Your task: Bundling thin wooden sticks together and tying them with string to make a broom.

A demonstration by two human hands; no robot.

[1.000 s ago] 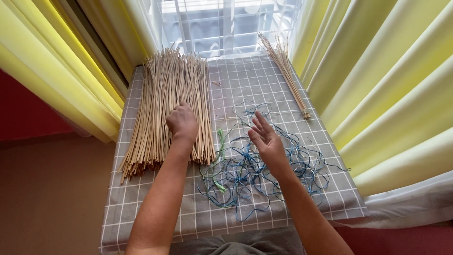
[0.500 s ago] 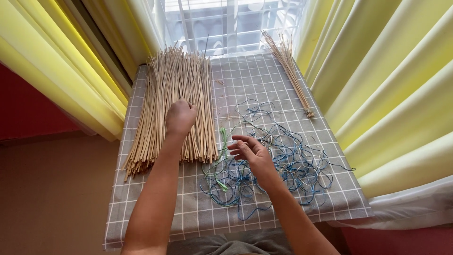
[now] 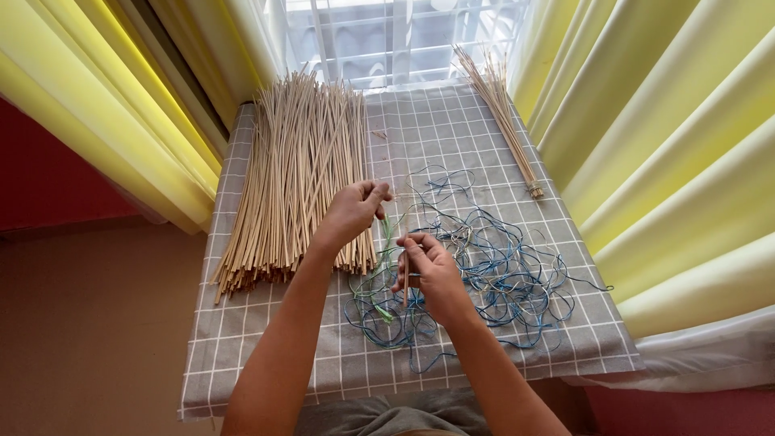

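**Pinching a Stick Over Tangled Thread**

Gripping a thin wooden stick (image 3: 406, 274) upright, the right hand (image 3: 432, 270) has its fingers closed above the blue thread tangle (image 3: 492, 266). The left hand (image 3: 355, 210), fingers curled shut, pinches a thread beside the stick pile (image 3: 295, 173) on the checked tablecloth (image 3: 266, 347).

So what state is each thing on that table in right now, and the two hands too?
Left hand: raised over the stick pile, grip closed on thin sticks.
Right hand: grip closed on a single stick, held upright.
Big pile of sticks: loose, fanned flat on the cloth.
Small bundle of sticks: tied at one end, lying apart.
Blue cords: tangled, spread out.
Checked cloth: laid flat.
Yellow curtains: drawn open.
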